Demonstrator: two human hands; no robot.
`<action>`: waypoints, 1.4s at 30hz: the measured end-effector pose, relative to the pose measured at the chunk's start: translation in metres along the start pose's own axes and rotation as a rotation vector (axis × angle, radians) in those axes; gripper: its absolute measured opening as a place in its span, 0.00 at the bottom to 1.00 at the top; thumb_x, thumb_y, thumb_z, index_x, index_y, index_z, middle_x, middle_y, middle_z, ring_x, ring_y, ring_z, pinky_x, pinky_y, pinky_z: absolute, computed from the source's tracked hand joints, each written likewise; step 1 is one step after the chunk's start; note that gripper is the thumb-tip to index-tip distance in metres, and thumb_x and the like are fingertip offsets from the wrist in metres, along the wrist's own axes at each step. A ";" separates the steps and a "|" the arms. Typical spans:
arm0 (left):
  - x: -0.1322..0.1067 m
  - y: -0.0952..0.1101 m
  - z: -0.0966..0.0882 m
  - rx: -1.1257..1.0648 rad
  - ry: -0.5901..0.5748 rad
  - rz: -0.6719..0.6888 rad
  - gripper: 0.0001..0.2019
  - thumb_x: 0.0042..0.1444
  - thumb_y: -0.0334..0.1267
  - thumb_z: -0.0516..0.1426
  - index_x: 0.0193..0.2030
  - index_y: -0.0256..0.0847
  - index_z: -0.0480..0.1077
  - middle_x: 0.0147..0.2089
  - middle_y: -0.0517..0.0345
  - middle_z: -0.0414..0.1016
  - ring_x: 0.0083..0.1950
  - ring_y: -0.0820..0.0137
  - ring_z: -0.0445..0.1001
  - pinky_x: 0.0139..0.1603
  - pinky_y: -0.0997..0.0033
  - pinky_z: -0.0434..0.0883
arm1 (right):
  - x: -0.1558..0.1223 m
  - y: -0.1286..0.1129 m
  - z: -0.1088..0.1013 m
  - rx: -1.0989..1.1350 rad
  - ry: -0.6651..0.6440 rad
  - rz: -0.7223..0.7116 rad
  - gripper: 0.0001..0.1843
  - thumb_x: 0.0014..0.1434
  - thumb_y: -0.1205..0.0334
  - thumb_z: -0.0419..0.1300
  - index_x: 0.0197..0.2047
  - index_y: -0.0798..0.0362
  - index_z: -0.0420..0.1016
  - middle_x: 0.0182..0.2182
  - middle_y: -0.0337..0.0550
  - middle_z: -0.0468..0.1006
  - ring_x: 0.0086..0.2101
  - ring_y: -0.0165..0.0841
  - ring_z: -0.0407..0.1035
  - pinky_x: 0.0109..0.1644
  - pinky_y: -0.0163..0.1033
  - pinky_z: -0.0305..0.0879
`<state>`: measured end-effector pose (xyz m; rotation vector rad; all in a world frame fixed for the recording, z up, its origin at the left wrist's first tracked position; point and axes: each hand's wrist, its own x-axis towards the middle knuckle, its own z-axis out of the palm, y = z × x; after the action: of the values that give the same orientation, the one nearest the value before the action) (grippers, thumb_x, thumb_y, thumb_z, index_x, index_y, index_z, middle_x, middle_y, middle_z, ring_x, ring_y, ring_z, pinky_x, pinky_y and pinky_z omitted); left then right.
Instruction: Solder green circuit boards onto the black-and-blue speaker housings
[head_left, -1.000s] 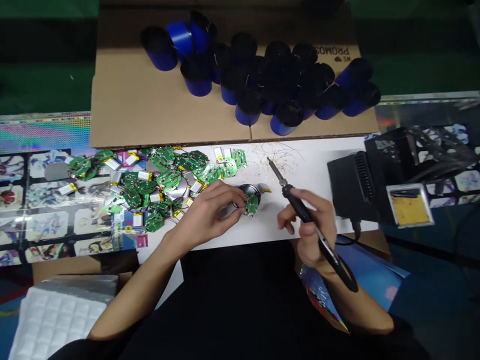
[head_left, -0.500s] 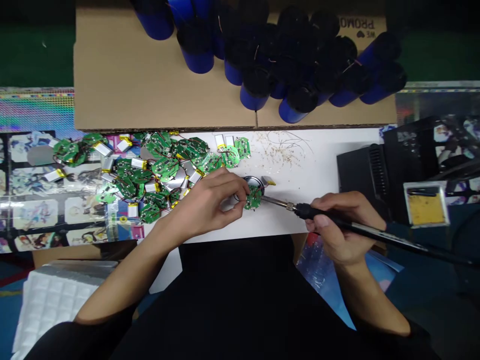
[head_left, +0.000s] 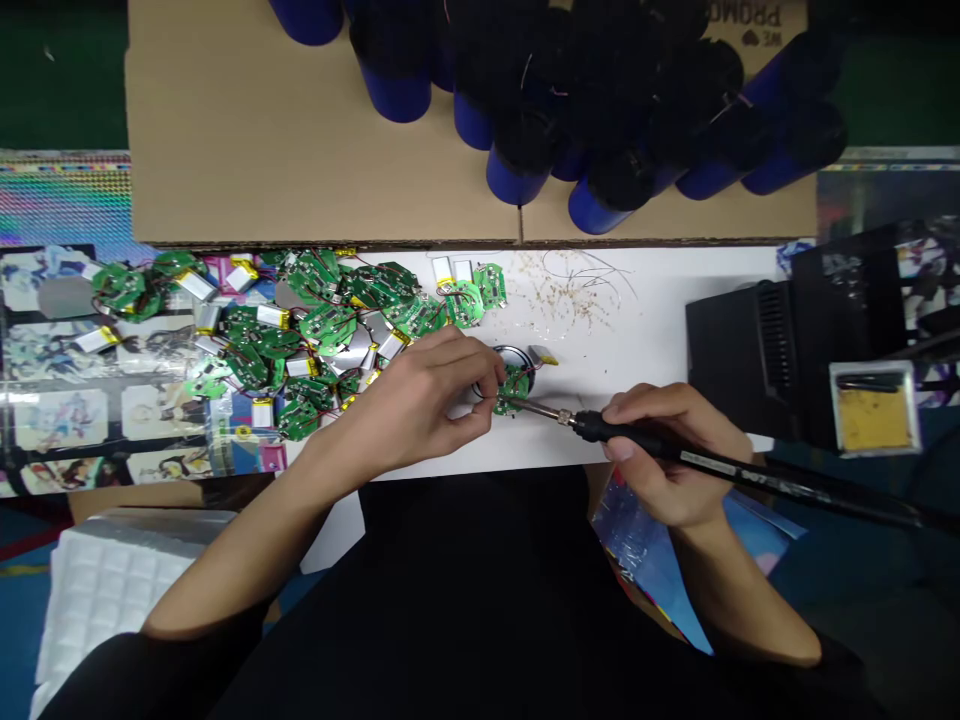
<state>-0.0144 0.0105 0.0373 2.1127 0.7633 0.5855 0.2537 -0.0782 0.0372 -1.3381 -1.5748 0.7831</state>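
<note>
Holding a round green circuit board against a black disc, the left hand pinches the board between thumb and fingers, near the front edge of a white sheet. The right hand closes around the black handle of a soldering iron, whose tip meets the board. Loose boards and pouch cells lie heaped left of the hands; solder crumbs scatter near the sheet's rear edge.

Matt, rough cardboard, glossy green circuit boards.
</note>
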 end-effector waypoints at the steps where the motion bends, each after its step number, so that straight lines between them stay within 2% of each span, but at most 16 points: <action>1: 0.000 0.000 0.000 0.002 -0.001 0.002 0.07 0.67 0.27 0.56 0.39 0.41 0.73 0.46 0.53 0.83 0.50 0.63 0.81 0.57 0.60 0.73 | 0.000 0.001 0.000 0.002 -0.006 0.001 0.07 0.59 0.62 0.70 0.42 0.48 0.82 0.30 0.40 0.84 0.26 0.34 0.78 0.25 0.37 0.72; 6: 0.000 0.000 0.000 0.002 -0.012 -0.005 0.07 0.67 0.28 0.56 0.39 0.41 0.73 0.46 0.53 0.83 0.49 0.63 0.81 0.57 0.59 0.73 | 0.001 0.002 0.001 0.005 -0.014 0.003 0.06 0.59 0.61 0.70 0.41 0.48 0.82 0.30 0.40 0.84 0.26 0.34 0.78 0.25 0.38 0.73; 13: 0.001 -0.001 0.000 -0.003 -0.009 -0.008 0.07 0.66 0.27 0.56 0.38 0.41 0.73 0.45 0.53 0.83 0.49 0.62 0.81 0.57 0.59 0.73 | 0.007 -0.002 0.003 0.062 -0.045 -0.062 0.08 0.58 0.66 0.68 0.43 0.48 0.81 0.29 0.41 0.83 0.27 0.35 0.78 0.27 0.40 0.75; 24: 0.001 -0.001 0.000 -0.016 -0.011 -0.012 0.07 0.66 0.27 0.56 0.38 0.41 0.73 0.45 0.53 0.83 0.49 0.63 0.81 0.57 0.59 0.73 | 0.007 -0.003 0.000 0.030 -0.064 -0.031 0.08 0.58 0.66 0.69 0.42 0.48 0.82 0.30 0.40 0.84 0.27 0.35 0.79 0.26 0.39 0.73; 28: 0.001 0.000 0.000 -0.016 -0.020 -0.028 0.07 0.65 0.27 0.56 0.38 0.42 0.73 0.45 0.53 0.83 0.49 0.62 0.81 0.57 0.59 0.73 | 0.001 0.000 -0.002 0.075 0.057 -0.060 0.07 0.61 0.62 0.69 0.44 0.47 0.82 0.30 0.41 0.83 0.26 0.36 0.76 0.26 0.42 0.73; 34: 0.001 -0.002 -0.001 -0.017 -0.017 -0.014 0.07 0.65 0.27 0.56 0.38 0.42 0.72 0.45 0.54 0.83 0.48 0.63 0.81 0.57 0.58 0.73 | 0.001 0.001 0.000 0.089 0.400 -0.163 0.07 0.59 0.56 0.74 0.38 0.47 0.83 0.23 0.36 0.73 0.23 0.35 0.71 0.23 0.43 0.70; 36: 0.001 -0.002 -0.001 -0.014 -0.015 -0.006 0.07 0.65 0.26 0.56 0.37 0.41 0.72 0.45 0.54 0.83 0.48 0.63 0.81 0.58 0.59 0.73 | 0.001 0.000 0.007 0.101 0.475 -0.155 0.08 0.60 0.56 0.75 0.41 0.48 0.84 0.25 0.36 0.75 0.20 0.33 0.71 0.19 0.41 0.67; 38: 0.001 -0.003 -0.001 -0.010 -0.016 -0.001 0.07 0.65 0.26 0.56 0.38 0.41 0.72 0.46 0.54 0.83 0.48 0.63 0.81 0.58 0.59 0.72 | -0.003 -0.002 0.017 0.137 0.489 -0.096 0.11 0.64 0.55 0.73 0.48 0.47 0.83 0.29 0.37 0.80 0.19 0.31 0.72 0.16 0.38 0.64; 41: 0.000 -0.003 0.000 -0.007 -0.023 0.006 0.07 0.65 0.26 0.57 0.39 0.41 0.72 0.47 0.54 0.83 0.49 0.63 0.80 0.58 0.59 0.72 | -0.015 -0.003 0.035 0.176 0.385 -0.013 0.18 0.73 0.49 0.63 0.62 0.43 0.76 0.36 0.42 0.86 0.25 0.36 0.81 0.17 0.37 0.68; 42: 0.000 -0.002 0.000 -0.004 -0.025 0.005 0.07 0.65 0.26 0.57 0.39 0.42 0.72 0.47 0.54 0.83 0.49 0.63 0.80 0.58 0.59 0.72 | -0.019 -0.003 0.040 0.159 0.333 -0.001 0.17 0.76 0.51 0.59 0.64 0.43 0.74 0.39 0.44 0.88 0.28 0.38 0.83 0.21 0.39 0.74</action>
<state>-0.0152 0.0119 0.0356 2.1147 0.7422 0.5624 0.2163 -0.0942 0.0195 -1.2766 -1.2269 0.6324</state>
